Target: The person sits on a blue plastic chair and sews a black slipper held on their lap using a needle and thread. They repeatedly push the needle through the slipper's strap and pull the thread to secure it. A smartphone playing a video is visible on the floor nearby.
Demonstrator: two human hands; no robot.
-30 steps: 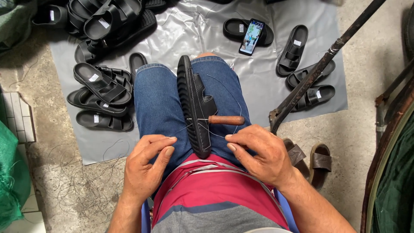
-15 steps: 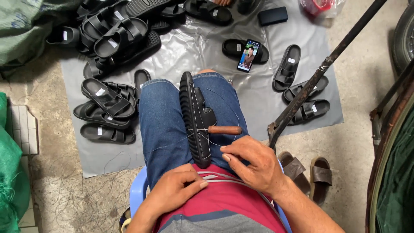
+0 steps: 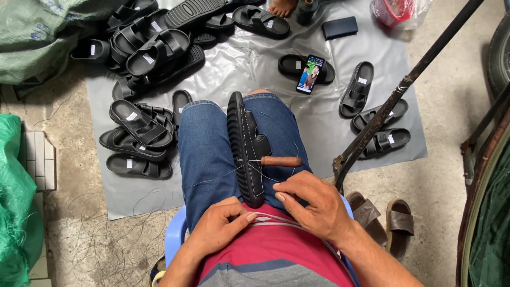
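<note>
Drew both hands back toward the waist within the last second. Had the left hand [image 3: 220, 226] spread flat on the thigh before; now found it curled against the red shirt, thumb and forefinger pinching a thin white strand [image 3: 276, 220]. Found the right hand [image 3: 313, 204] bent beside it, fingertips gathered at the same strand just behind the heel of the sandal – could not tell if really pinched or only touched. Judged from this that thread was being taken up or sorted, not pushed through.

Kept the black rubber strap sandal [image 3: 245, 149] where it was – clamped on its edge between the blue-jeaned knees, with the brown wooden-handled awl [image 3: 279, 161] left stuck across it, released by both hands.

Saw small white rectangular labels on the footbeds of many black sandals in the heap [image 3: 143, 48] at upper left, and on the loose ones at right, all on the grey plastic sheet [image 3: 255, 69]. Noted also a lit smartphone [image 3: 311, 74] resting on one sandal, a dark flat case [image 3: 340, 26], and a red-and-clear bag [image 3: 393, 10] at the top edge.
</note>
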